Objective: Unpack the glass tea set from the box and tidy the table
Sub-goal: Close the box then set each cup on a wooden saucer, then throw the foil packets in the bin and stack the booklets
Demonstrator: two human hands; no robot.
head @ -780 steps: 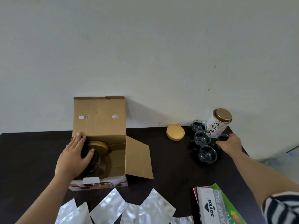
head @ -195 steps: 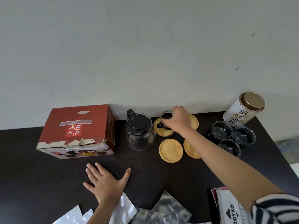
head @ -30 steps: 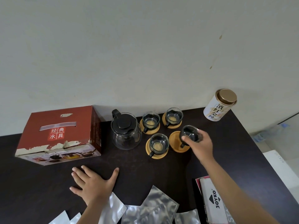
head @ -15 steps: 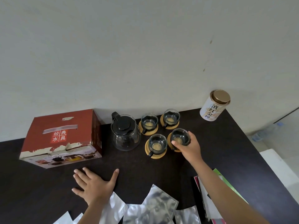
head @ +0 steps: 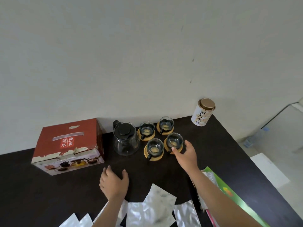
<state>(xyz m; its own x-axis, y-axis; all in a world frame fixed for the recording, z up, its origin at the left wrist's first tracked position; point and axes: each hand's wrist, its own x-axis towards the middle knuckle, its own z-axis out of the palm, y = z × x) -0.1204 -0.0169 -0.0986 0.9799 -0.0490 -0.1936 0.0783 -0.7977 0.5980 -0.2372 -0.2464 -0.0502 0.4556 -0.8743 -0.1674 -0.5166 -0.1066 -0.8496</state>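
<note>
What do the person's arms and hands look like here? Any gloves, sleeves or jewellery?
Both hands are bare: no gloves on the left hand or the right hand, and no rings or watch that I can make out. Both forearms are uncovered as far as the picture's edge, so no sleeve shows in this view. The fingers carry nothing visible such as tape or markings.

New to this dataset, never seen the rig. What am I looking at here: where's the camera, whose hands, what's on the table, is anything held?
There is no robot: a person wears one wide-angle camera on the head, looking down at their own hands. On the dark table stand a closed red box, a glass teapot and four glass cups on wooden coasters. A tea tin stands at the back, and foil pouches lie near the front edge. The left hand rests on the table. The right hand touches the front right cup on its coaster; nothing is lifted.
</note>
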